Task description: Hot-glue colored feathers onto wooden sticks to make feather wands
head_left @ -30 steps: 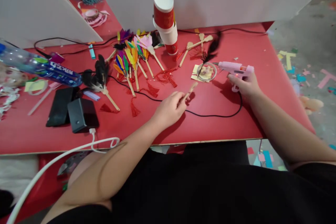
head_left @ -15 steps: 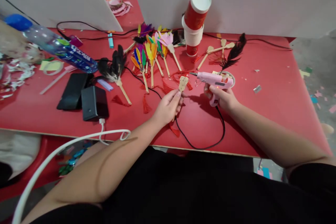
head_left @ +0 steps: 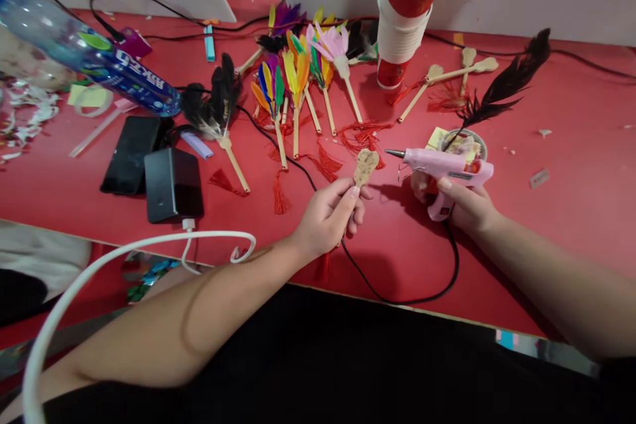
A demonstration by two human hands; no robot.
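My left hand (head_left: pixel 328 217) pinches a small wooden paddle (head_left: pixel 366 165) by its handle, its broad, speckled head upright and facing me. A pink glue gun (head_left: pixel 442 164) is gripped in my right hand (head_left: pixel 460 202), its metal nozzle pointing left, a short gap from the paddle head. Behind the gun stands a cup (head_left: pixel 481 144) with a black feather (head_left: pixel 514 83) sticking out. Beyond my left hand lie several wooden sticks with coloured feathers (head_left: pixel 297 73) and red tassels (head_left: pixel 325 160). Plain wooden paddles (head_left: pixel 415 101) lie crossed at the back right.
Stacked paper cups (head_left: pixel 405 23) stand at the back. On the left are a plastic bottle (head_left: pixel 119 69), a black phone (head_left: pixel 130 156), a black box (head_left: pixel 173 185) and a black-feathered stick (head_left: pixel 233 165). The gun's black cord (head_left: pixel 397 302) loops near the red table's front edge.
The camera view has shifted closer, so most things sit farther out. Both hands keep their grips, and the glue gun and paddle remain a short distance apart.
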